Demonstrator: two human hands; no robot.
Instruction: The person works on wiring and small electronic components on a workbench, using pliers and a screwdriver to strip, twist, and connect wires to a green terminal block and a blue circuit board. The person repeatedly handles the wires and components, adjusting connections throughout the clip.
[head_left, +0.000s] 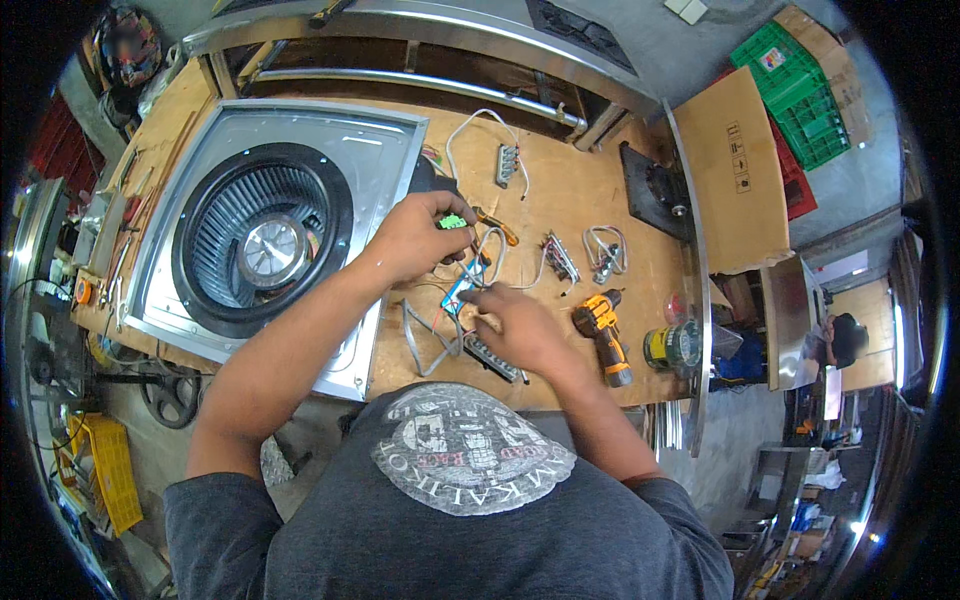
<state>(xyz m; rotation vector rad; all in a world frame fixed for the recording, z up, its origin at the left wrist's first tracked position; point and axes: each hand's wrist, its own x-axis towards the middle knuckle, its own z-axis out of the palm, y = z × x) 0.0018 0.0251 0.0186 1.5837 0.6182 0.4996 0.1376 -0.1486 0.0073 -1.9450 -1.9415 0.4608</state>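
Head view: the wooden workbench (560,190) fills the middle, its near edge running just in front of the person's chest and its right edge capped by a bent metal strip. On its left half lies the square sheet-metal blower housing (385,150), its black ring and finned wheel facing up; its near corner overhangs the bench edge. A flat brown cardboard sheet (735,170) with small dark printed symbols leans beyond the right edge, with a green plastic crate (800,90) behind it on the floor.

Bare wood lies open between the housing and the black motor block at the far right; white wire bundles with switch strips lie scattered there. A yellow-and-black cordless drill (603,330) lies near the front edge, right of the hands, beside a round yellow-and-black tin (672,345).

The left hand (415,240) is closed, pinching a small green connector (455,222) at its fingertips, just beside the housing's right edge. The right hand (520,325) is curled, fingertips gripping the red and blue wires (458,295) between the two hands, above a grey button strip (490,358).
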